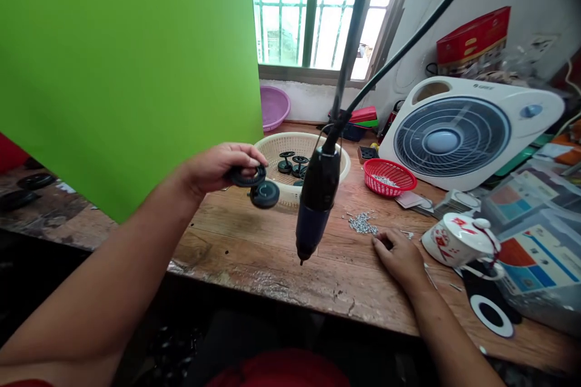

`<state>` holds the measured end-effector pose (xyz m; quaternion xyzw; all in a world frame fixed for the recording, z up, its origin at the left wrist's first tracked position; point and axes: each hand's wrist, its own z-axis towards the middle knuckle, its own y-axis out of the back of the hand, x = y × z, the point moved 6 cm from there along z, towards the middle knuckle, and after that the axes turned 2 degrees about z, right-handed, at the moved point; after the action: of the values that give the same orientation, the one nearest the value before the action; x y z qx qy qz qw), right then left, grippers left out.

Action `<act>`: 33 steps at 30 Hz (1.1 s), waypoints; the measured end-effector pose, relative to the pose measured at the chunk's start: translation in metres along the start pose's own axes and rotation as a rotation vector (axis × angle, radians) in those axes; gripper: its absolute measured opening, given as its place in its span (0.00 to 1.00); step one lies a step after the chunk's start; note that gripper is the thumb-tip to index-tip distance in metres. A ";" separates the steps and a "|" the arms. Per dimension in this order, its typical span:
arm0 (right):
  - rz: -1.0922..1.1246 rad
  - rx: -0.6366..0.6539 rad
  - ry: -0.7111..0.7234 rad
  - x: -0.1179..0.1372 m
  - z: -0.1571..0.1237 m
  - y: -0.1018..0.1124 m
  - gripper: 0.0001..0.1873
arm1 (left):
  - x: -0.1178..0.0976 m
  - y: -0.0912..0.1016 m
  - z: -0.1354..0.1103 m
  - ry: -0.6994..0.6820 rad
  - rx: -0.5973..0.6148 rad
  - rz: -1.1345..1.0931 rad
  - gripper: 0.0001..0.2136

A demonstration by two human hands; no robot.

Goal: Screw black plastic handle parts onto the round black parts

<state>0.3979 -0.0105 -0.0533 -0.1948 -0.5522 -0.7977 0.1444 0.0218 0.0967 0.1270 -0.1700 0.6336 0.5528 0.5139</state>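
Note:
My left hand (226, 167) is closed round the ring-shaped end of a black plastic part (264, 194), held up over the table in front of the basket. A round disc hangs below the ring. My right hand (400, 256) rests on the table at the edge of a pile of small silver screws (362, 223). Its thumb and fingers are curled together, and whatever lies between their tips is too small to make out. Between my hands hangs a black and dark-blue electric screwdriver (316, 202), its bit pointing down, touched by neither hand.
Several similar black parts lie in the cream plastic basket (267, 144). To the right are a red basket (390, 190) with small pieces, a white box fan (526, 110), a lidded mug (447, 246) and clear packages (540, 263). A green panel (131, 60) stands at left.

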 end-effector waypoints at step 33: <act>0.529 0.314 0.189 0.148 -0.065 -0.046 0.03 | 0.084 -0.139 -0.074 -0.263 0.277 0.105 0.29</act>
<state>0.2371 -0.0575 -0.0416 -0.2319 -0.5831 -0.6520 0.4256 0.0619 0.0150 -0.0267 0.0094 0.6388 0.5040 0.5812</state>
